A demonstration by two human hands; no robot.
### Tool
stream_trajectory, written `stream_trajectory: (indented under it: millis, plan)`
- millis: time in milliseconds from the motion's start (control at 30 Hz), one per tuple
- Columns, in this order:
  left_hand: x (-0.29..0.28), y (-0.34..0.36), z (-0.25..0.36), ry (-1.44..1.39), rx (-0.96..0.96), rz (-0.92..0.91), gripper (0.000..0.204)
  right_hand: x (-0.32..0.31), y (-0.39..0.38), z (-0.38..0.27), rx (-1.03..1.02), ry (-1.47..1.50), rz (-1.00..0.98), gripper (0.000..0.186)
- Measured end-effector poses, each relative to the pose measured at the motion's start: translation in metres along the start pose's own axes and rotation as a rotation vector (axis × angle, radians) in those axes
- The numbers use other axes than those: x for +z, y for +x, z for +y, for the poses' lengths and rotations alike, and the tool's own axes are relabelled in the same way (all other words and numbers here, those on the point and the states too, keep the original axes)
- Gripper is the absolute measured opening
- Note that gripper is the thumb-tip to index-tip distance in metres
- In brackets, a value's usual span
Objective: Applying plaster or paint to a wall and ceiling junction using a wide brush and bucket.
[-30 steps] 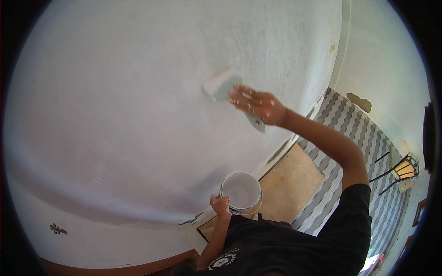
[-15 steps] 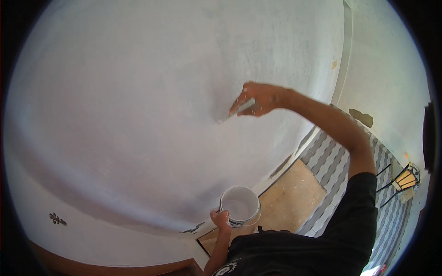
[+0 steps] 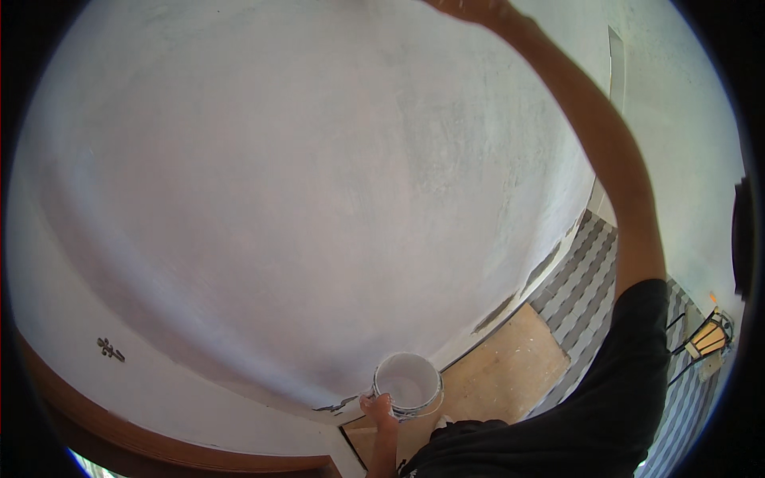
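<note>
My left hand [image 3: 378,406] is closed on the near left rim of a round white bucket [image 3: 408,385]. Whitish smears mark the fingers. Pale material coats the inside of the bucket, and a thin wire handle hangs at its right. My right arm stretches far up across the wall [image 3: 319,199], and only part of my right hand [image 3: 470,8] shows at the top edge of the picture. Its fingers are mostly cut off there, so whatever they hold is out of sight. The wall is whitish, with greyer streaks toward the upper right.
A tan board [image 3: 510,362] spotted with white lies on the grey-and-white patterned floor [image 3: 582,279] beside the wall. At the right stands a black-framed lantern-like lamp [image 3: 708,337]. A brown wooden frame [image 3: 183,450] runs along the lower left, below a small dark wall fixture [image 3: 110,349].
My right hand has risen from mid-wall to the top edge; the flat whitish tool seen in it earlier is out of view. My left hand still grips the bucket, slightly lower in the picture.
</note>
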State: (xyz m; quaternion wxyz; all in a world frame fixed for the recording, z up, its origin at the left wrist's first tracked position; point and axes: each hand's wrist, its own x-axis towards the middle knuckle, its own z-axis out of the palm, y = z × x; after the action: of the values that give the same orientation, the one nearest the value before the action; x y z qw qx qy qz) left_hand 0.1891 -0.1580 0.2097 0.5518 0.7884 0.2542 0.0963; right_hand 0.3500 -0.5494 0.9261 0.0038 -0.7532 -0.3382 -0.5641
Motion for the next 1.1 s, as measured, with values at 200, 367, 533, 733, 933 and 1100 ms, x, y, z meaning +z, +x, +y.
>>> stream_trajectory:
  millis: [200, 367, 533, 733, 933, 1100]
  plan:
    - [-0.008, -0.026, 0.053, -0.071, -0.147, 0.158, 0.034, 0.161, -0.142, -0.021, -0.047, -0.085, -0.006, 0.045]
    - [0.001, -0.031, 0.064, -0.238, -0.285, 0.198, 0.034, 0.224, -0.285, -0.075, -0.007, 0.028, -0.135, 0.048]
    - [-0.001, -0.032, 0.055, -0.435, -0.324, 0.223, 0.031, 0.255, -0.382, -0.118, 0.033, 0.237, -0.337, 0.049]
    - [0.004, -0.038, 0.058, -0.363, -0.254, 0.281, 0.029, 0.283, -0.374, -0.087, 0.098, 0.539, -1.025, 0.036]
    - [-0.004, -0.041, 0.076, -0.492, -0.249, 0.140, 0.028, 0.280, -0.251, 0.013, 0.200, 0.696, -0.655, 0.024]
    - [-0.003, -0.043, 0.077, -0.439, -0.267, 0.212, 0.030, 0.221, -0.122, 0.034, 0.444, 0.374, -0.655, 0.033]
